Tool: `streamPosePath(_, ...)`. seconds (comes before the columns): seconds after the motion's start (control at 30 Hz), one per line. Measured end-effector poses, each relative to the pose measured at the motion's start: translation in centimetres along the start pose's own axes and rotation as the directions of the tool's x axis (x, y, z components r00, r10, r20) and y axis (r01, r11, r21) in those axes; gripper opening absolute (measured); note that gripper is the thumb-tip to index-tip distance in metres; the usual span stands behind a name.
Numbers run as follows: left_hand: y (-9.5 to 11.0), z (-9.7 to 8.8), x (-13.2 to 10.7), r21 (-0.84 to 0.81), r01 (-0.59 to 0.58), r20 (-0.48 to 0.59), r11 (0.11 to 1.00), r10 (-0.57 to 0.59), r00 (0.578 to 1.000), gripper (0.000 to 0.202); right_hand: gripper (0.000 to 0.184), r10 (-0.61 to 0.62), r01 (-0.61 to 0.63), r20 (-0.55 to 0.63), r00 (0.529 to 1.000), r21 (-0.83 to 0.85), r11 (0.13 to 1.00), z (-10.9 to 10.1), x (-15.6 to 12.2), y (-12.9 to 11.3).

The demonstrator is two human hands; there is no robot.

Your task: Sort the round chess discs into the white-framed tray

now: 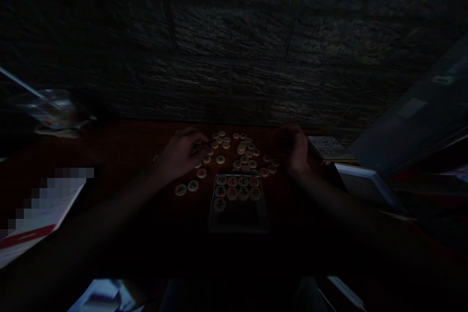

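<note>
Several round xiangqi pieces with black or red characters lie loose on the dark reddish table. My left hand (183,152) reaches over the left part of these pieces (221,159), its fingers bent, with thumb and fingertips apart around some pieces. Right of the pieces, my right hand (297,148) is loosely curled on the table; its fingertips and palm are lost in shadow. Between my forearms sits a shallow box (239,228) with two full rows of pieces laid face up. One more piece (219,204) starts a third row at its left.
A rough stone wall (234,58) rises behind the table. At the far left stands a clear cup (54,109) with a straw, and a white and red sheet (47,217). A lettered box (329,148) and a pale-rimmed tray (360,171) lie at the right.
</note>
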State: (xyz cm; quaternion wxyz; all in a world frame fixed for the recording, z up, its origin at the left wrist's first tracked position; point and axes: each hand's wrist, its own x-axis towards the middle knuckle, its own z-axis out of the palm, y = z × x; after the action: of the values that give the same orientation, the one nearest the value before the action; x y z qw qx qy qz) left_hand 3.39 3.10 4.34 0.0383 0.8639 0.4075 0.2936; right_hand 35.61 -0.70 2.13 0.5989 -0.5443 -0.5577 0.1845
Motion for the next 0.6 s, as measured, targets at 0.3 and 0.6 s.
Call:
streamPosePath(0.3, 0.2, -0.1, 0.0, 0.007, 0.021, 0.056, 1.000, -0.021, 0.998, 0.024, 0.021, 0.145, 0.084, 0.418, 0.897, -0.483, 0.872, -3.1, 1.6, -2.5)
streamPosePath(0.6, 0.4, 0.0, -0.1, -0.041, 0.018, 0.040, 0.999, -0.016, 0.999, 0.023, 0.024, 0.288, 0.101, 0.596, 0.750, -0.534, 0.840, -2.4, 0.4, -3.5)
